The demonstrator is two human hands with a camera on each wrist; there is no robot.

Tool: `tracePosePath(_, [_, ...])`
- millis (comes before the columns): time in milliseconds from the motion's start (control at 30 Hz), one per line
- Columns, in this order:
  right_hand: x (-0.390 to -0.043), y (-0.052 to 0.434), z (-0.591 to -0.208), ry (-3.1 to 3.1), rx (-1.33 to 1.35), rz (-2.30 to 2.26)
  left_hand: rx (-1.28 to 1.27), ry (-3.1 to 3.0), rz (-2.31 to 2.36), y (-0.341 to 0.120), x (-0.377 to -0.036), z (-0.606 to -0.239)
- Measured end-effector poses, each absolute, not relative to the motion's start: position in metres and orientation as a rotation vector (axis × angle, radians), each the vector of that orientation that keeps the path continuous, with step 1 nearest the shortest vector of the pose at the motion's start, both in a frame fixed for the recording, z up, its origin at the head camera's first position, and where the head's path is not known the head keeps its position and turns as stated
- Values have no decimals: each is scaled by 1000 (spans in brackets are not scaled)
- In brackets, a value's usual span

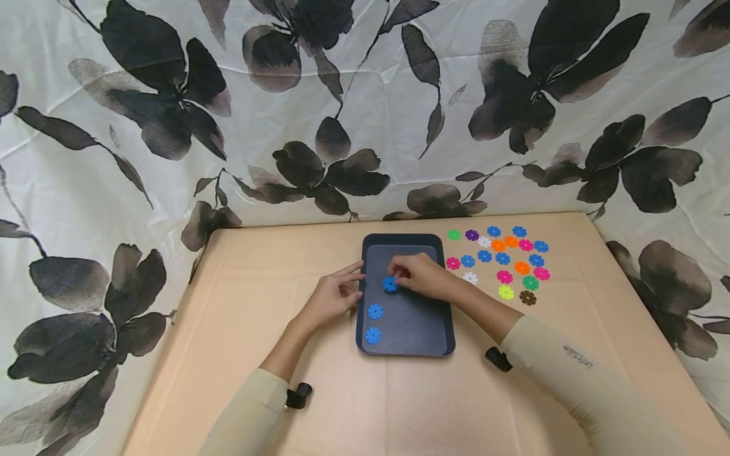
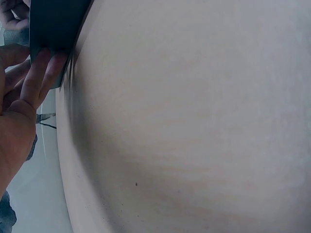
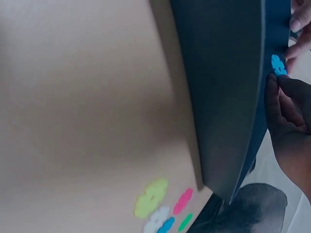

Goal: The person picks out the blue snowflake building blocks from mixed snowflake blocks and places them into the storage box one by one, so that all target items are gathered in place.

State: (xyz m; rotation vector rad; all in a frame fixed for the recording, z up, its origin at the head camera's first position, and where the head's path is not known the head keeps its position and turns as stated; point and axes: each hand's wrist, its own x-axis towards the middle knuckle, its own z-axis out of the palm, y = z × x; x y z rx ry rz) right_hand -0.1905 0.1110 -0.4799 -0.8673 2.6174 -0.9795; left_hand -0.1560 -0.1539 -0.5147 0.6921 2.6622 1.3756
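Note:
My right hand (image 1: pixel 419 275) pinches a blue notched disc (image 1: pixel 390 284) between thumb and fingertips over the dark tray (image 1: pixel 413 329). In the right wrist view the same blue disc (image 3: pixel 278 65) juts from the fingertips, tilted up. Two more blue discs, one (image 1: pixel 374 311) above the other (image 1: pixel 373 335), lie along the tray's left side. My left hand (image 1: pixel 332 294) rests its fingers against the tray's left edge. Seen from the left wrist, the fingers (image 2: pixel 36 80) lie nearly straight along the tray's outer wall (image 2: pixel 56 34).
Right of the tray, many notched discs lie spread on the tan table (image 1: pixel 274 285): blue, pink (image 1: pixel 504 277), orange (image 1: pixel 521 268), white (image 1: pixel 470 278), green (image 1: pixel 530 283), yellow (image 1: pixel 505 292), purple (image 1: pixel 472 235) and brown (image 1: pixel 528 297). A floral cloth (image 1: pixel 365 126) hangs behind the table.

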Motion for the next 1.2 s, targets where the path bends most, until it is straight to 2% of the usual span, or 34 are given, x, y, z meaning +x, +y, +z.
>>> tracePosePath(1200, [-187, 81, -505, 2648, -820, -974, 688, 2631, 1409, -154, -156, -515])
